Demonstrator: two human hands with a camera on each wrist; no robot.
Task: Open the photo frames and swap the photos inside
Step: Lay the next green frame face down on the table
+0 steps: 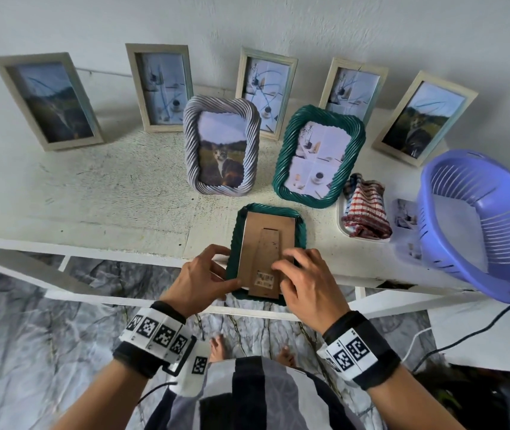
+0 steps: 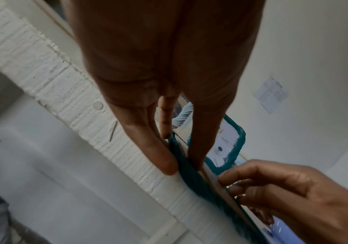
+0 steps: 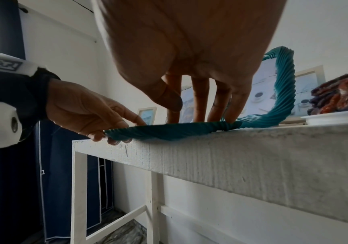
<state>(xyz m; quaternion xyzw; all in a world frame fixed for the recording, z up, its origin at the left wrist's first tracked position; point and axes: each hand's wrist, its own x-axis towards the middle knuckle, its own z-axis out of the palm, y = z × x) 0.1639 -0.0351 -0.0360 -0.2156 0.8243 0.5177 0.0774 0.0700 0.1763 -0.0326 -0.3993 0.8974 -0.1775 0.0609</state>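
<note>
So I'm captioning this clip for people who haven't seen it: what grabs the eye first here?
The two hands at the table's front edge: the left hand grips the side of a green frame lying face down, while the right hand's fingertips rest on its cardboard backing. Behind stand a white twisted frame with a cat photo and a green twisted frame.

Green twisted frame (image 1: 237, 240) lies face-down, cardboard backing (image 1: 264, 243) up.

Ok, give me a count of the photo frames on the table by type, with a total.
Pale wooden frames, standing at the back: 5
Green twisted frames, one standing, one face down under the hands: 2
Grey-white twisted frame, cat photo: 1
Total: 8
</note>
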